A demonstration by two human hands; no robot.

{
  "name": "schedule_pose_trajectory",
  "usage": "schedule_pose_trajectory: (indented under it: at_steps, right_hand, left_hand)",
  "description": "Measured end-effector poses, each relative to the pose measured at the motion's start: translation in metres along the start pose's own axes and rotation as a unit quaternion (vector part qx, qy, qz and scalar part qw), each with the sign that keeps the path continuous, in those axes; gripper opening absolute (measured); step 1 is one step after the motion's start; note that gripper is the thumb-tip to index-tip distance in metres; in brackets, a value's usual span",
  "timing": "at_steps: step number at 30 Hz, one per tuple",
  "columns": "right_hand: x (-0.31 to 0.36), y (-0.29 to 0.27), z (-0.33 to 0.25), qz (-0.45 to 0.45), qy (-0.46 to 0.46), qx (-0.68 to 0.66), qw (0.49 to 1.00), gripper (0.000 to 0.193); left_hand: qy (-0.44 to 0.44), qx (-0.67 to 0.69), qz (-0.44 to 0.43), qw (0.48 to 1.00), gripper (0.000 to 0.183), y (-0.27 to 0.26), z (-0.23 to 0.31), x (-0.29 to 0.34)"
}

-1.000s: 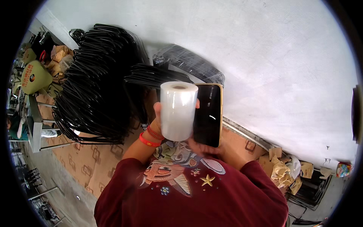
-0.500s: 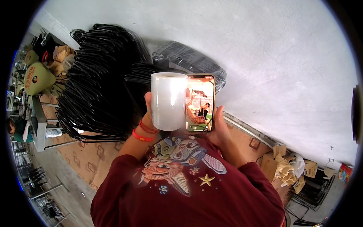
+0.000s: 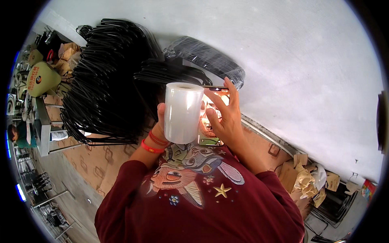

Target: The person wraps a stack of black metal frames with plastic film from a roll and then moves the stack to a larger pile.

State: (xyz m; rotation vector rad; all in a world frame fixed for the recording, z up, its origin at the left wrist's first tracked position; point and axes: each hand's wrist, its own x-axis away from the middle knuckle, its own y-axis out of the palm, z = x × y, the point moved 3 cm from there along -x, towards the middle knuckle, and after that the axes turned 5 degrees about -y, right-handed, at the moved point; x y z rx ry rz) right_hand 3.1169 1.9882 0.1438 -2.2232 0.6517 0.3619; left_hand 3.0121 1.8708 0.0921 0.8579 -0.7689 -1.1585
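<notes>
Phone screen [image 3: 213, 117]: lit, rectangular, orange-toned, partly hidden behind white film roll [image 3: 182, 112]. Brown cardboard packaging [image 3: 302, 178]: heaped lower right.

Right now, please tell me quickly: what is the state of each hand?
Left hand: closed around a roll of clear film.
Right hand: holding a phone, fingers over its lit screen.

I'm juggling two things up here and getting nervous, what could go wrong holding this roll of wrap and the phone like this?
The roll of clear wrap stands upright in your left hand, gripped mostly from behind, so it could tip and drop. The phone seems partly hidden behind the roll while your right hand works on it; a slip might drop it too. With both raised, you may overlook the black cable bundles beyond.
</notes>
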Motion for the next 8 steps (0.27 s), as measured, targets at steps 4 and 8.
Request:
schedule_pose_trajectory:
  at_steps: [4, 8]
  right_hand:
    - [-0.001, 0.001, -0.002, -0.009, 0.005, -0.022, 1.000, 0.041]
    - [0.001, -0.009, -0.001, 0.035, 0.012, -0.109, 0.993, 0.049]
  left_hand:
    - [0.011, -0.002, 0.024, 1.000, 0.100, 0.000, 0.001, 0.002]
    - [0.029, 0.003, -0.019, 0.999, 0.100, -0.012, 0.002, 0.005]
